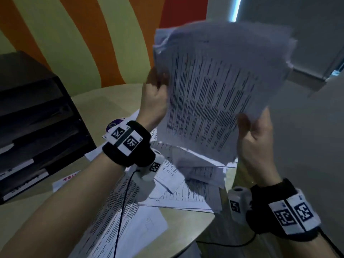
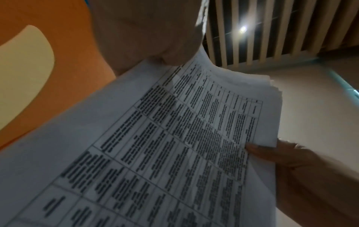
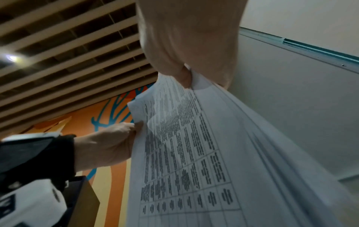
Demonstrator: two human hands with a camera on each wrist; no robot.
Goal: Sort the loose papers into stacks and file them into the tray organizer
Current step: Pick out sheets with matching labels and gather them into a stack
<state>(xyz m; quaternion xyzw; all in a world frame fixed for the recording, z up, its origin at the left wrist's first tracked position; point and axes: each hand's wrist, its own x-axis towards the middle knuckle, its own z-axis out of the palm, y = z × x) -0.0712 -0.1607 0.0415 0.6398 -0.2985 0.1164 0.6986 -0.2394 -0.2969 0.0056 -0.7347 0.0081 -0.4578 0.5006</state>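
I hold a thick stack of printed papers (image 1: 214,86) upright above the table, its pages carrying dense tables of text. My left hand (image 1: 156,94) grips the stack's left edge, thumb on the front. My right hand (image 1: 255,131) pinches its lower right corner. The same stack fills the left wrist view (image 2: 174,138) and the right wrist view (image 3: 204,153). A black tray organizer (image 1: 37,123) with several shelves stands at the left on the table. Loose papers (image 1: 176,183) lie scattered on the table beneath the raised stack.
The round beige table (image 1: 115,94) ends close on the right, its edge (image 1: 204,226) curving under my right wrist. A purple-and-white round item (image 1: 113,123) lies behind my left wrist. A pink-printed sheet (image 1: 65,181) lies near the organizer. An orange and cream striped wall stands behind.
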